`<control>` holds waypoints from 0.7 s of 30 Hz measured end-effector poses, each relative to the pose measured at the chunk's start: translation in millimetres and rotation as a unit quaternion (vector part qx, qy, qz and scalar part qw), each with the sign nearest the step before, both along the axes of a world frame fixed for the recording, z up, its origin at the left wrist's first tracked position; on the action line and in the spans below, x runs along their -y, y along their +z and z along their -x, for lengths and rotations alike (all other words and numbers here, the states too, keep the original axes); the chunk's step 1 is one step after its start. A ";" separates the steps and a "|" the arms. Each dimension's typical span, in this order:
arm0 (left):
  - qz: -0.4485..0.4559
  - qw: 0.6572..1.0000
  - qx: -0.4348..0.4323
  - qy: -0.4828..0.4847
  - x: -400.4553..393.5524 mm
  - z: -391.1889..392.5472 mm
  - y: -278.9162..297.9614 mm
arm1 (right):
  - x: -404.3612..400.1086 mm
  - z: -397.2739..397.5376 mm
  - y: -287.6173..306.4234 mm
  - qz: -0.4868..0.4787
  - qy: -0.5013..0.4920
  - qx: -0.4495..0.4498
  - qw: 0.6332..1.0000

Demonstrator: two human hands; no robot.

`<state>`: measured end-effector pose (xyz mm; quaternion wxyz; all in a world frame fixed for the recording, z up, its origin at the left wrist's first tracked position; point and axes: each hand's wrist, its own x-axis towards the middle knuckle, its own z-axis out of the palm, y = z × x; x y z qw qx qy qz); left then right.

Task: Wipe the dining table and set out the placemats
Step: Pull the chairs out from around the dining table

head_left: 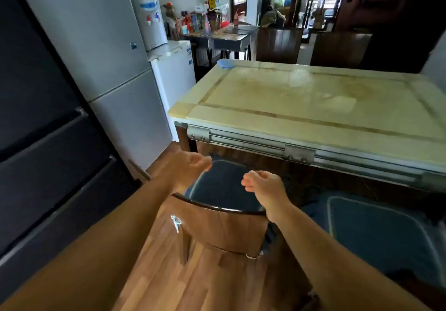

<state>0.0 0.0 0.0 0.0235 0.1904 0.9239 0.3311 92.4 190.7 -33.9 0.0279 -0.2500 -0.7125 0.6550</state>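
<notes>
The dining table [301, 122] has a cream stone top with brown inlay lines and a metal rail under its near edge. A blue cloth [225, 64] lies on its far left corner. Both my hands hover over a wooden chair [217, 228] pushed in at the table's near side, above its dark blue seat cushion [222, 187]. My left hand [190, 167] has loosely curled fingers and holds nothing. My right hand [261, 182] is likewise relaxed and empty. I see no placemats on the table.
A second chair with a blue cushion [376, 235] stands to the right. Two grey fridges [108, 69] and a small white freezer [173, 69] line the left side. A cluttered side table [217, 35] and dark chairs [277, 45] stand beyond the dining table.
</notes>
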 end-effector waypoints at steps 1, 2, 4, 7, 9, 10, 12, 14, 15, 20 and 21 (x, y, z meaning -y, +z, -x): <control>-0.005 0.999 0.004 -0.032 4.7 -0.6 -1.9 | 4.9 -0.7 -0.5 -0.006 -0.013 -0.005 1.000; -0.002 0.999 0.012 -0.052 8.9 -0.4 -3.5 | 8.8 -0.3 0.0 -0.020 -0.036 -0.005 0.999; 0.004 0.997 0.015 -0.080 21.3 -0.3 -12.5 | 13.2 -1.4 -4.5 -0.049 -0.076 -0.012 0.996; 0.044 0.994 -0.007 -0.104 41.3 4.7 -22.8 | 11.7 -6.2 -9.5 -0.119 -0.108 -0.008 0.987; 0.098 0.988 -0.027 -0.120 57.9 10.1 -31.6 | 14.7 -16.5 -18.8 -0.150 -0.135 -0.004 0.979; 0.125 0.984 -0.038 -0.124 65.3 12.8 -35.0 | 16.8 -21.2 -24.1 -0.130 -0.161 0.001 0.978; 0.152 0.981 -0.061 -0.106 80.0 19.4 -40.9 | 23.6 -30.6 -34.2 -0.075 -0.214 -0.002 0.974; 0.161 0.978 -0.113 -0.063 92.8 26.3 -42.7 | 30.1 -34.1 -39.0 -0.018 -0.254 -0.030 0.967; 0.160 0.977 -0.136 -0.040 98.6 30.0 -43.0 | 33.4 -35.2 -41.1 -0.007 -0.268 -0.046 0.962; 0.160 0.978 -0.098 0.086 120.1 51.0 -52.7 | 46.7 -36.9 -49.0 -0.019 -0.332 -0.074 0.940; 0.147 0.979 -0.072 0.118 122.9 54.9 -56.1 | 47.6 -34.6 -50.2 -0.024 -0.350 -0.069 0.934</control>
